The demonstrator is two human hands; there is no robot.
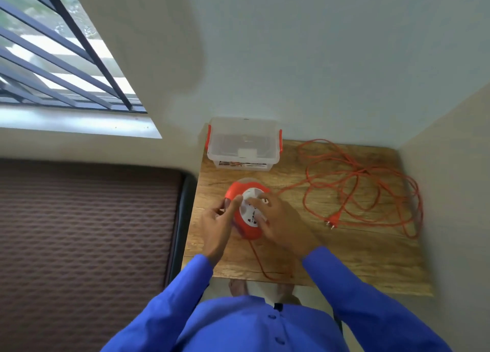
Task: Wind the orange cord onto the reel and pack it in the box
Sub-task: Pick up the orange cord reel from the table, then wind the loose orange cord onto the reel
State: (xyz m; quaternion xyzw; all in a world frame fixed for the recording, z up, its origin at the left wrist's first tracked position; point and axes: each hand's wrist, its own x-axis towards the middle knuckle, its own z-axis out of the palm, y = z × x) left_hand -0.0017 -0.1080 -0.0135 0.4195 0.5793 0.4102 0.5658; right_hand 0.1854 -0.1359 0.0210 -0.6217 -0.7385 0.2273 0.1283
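At far left a barred window (61,51) lets in daylight above a brown textured mattress (87,232) that lies beside the wooden table (358,261). No writing can be read anywhere: the clear plastic box (244,144), at the table's back left corner against the wall, carries a printed label strip along its lower front, but it is too blurred to make out. The box has orange clip handles on both ends and its lid is on.

Just in front of the box, the cord reel (246,211) is round, with an orange casing and a white socket face bearing dark and red marks, also illegible. The left hand (220,219) grips the reel's left rim, thumb and fingers curled around the orange edge. The right hand (278,216) rests on the white face, fingers spread and bent over it, grasping the hub. Both arms wear blue sleeves (371,298).

The orange cord (366,181) leaves the reel and lies in loose tangled loops across the table's right half, its two-pin plug (332,222) flat on the wood. A further strand runs from the reel's near side toward the front edge.
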